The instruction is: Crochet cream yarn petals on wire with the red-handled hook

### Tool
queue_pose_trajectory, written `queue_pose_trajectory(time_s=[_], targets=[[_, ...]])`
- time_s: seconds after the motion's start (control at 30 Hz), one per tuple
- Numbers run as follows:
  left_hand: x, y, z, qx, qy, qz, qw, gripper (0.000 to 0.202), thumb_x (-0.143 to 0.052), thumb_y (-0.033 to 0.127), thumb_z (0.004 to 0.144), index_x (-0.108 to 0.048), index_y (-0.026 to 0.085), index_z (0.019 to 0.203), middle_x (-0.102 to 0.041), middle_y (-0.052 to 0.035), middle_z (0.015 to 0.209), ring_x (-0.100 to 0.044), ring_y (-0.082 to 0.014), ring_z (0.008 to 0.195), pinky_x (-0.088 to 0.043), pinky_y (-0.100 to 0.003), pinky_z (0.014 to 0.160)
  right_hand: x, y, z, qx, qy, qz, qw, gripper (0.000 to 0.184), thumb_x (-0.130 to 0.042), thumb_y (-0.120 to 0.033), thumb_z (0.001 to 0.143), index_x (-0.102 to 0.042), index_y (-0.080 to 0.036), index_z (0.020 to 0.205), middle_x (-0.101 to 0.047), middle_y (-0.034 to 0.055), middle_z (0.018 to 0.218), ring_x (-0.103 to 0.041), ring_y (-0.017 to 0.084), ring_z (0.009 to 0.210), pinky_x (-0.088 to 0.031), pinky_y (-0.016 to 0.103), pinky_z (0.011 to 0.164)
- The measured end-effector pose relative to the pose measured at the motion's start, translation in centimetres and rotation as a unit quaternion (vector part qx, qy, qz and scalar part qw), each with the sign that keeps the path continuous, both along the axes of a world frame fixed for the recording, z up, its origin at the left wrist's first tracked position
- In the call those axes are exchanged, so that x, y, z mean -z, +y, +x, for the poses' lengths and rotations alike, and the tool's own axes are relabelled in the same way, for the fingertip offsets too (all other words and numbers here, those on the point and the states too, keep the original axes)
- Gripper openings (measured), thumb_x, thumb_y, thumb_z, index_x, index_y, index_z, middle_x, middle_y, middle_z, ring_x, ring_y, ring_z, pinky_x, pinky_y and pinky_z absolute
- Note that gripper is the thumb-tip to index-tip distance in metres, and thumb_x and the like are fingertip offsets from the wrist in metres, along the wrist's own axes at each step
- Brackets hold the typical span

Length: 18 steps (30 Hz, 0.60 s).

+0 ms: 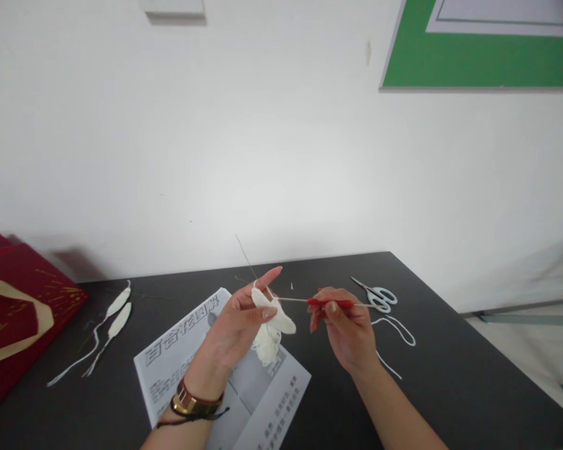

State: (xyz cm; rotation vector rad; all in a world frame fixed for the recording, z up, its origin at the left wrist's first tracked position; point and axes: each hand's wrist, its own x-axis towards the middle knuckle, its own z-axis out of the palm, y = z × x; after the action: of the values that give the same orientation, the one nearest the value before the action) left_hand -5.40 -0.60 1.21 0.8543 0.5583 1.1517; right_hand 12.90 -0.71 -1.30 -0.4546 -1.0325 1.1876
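Note:
My left hand (244,319) pinches a cream crocheted piece (284,320) between thumb and fingers, its index finger raised with yarn around it. A thin wire sticks up from behind that hand. In my right hand (349,328) is a crochet hook (331,303) with a red grip, held level. Its metal shaft points left and reaches the crocheted piece; the hook's tip is hidden at the stitches. Below the piece hangs a bundle of loose cream yarn (266,345), above a printed sheet (169,375).
Scissors (378,297) with pale handles lie beyond my right hand, near a loop of white yarn (401,331). On the left, two finished crocheted petals (119,320) with yarn tails rest on the black table (431,387). A red gift bag (23,312) stands at the far left.

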Motion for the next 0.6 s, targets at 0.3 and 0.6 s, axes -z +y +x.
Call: queue_pose_trajectory(time_s=[0.3,0.6], targets=[[0.1,0.1,-0.7,0.081,-0.002,0.003,0.997,0.057,-0.072,0.011,0.06,-0.063,0.019,0.116,-0.061,-0.0034,0.074,-0.052,-0.0141,0.067,-0.038,-0.026,0.062,-0.7,-0.1,0.7,-0.037,-0.016,0.023,0.999,0.008,-0.067,-0.028,0.077,-0.072,-0.021,0.078,-0.063,0.0041,0.068,-0.058,0.015,0.057,-0.047,0.026,0.042],[0.1,0.1,-0.9,0.155,-0.034,-0.034,0.987,0.056,-0.068,0.01,0.054,-0.067,0.016,0.11,-0.056,-0.0035,0.066,-0.048,-0.0155,0.064,-0.035,-0.027,0.058,-0.7,0.0,1.3,-0.068,-0.043,0.039,0.996,0.01,-0.065,-0.029,0.078,-0.072,-0.021,0.078,-0.061,0.0052,0.066,-0.055,0.017,0.061,-0.046,0.026,0.041]])
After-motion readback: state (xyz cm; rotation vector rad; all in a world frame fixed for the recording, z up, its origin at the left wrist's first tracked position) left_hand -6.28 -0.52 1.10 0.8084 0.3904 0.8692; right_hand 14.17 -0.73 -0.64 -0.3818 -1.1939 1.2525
